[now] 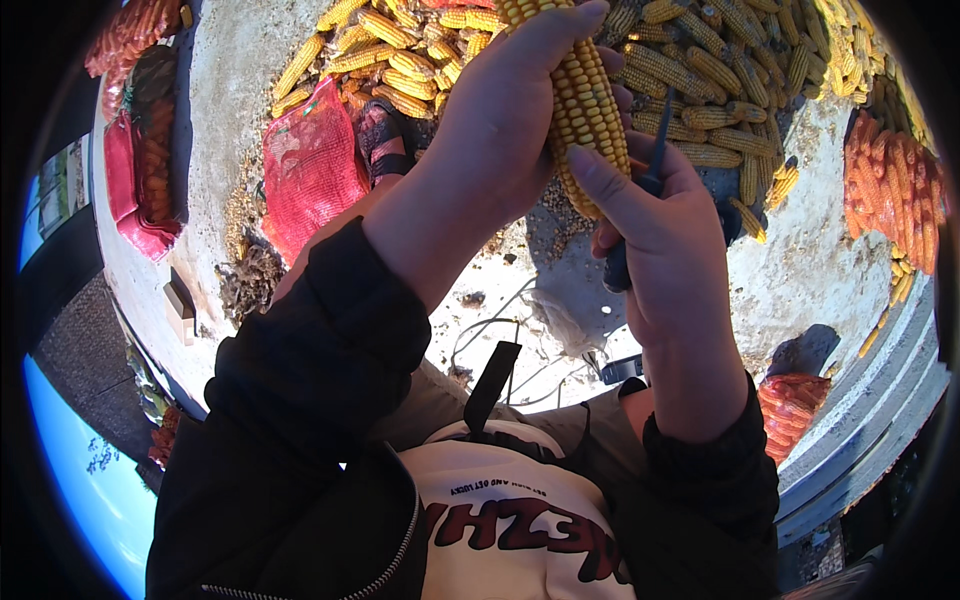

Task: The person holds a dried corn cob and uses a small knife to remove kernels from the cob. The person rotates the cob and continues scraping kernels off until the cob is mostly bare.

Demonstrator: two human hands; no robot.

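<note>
My left hand point(499, 112) is wrapped around the upper part of an ear of yellow corn point(589, 105), its rows of kernels facing me. At the ear's lower end, the thumb of my right hand point(660, 202) presses on the kernels. The same hand holds a dark-handled screwdriver or similar pointed tool point(651, 182), whose thin shaft points up beside the ear. Part of the handle is hidden behind my fingers. Beyond both hands lies a large pile of corn ears point(705, 67).
A red mesh sack point(311, 169) lies at the left of the pile, near a sandalled foot point(384, 142). Filled mesh sacks point(889, 187) stand at right and far left. A small box point(180, 311) sits on the concrete. Loose kernels, husk scraps and a thin cord point(487, 322) lie about.
</note>
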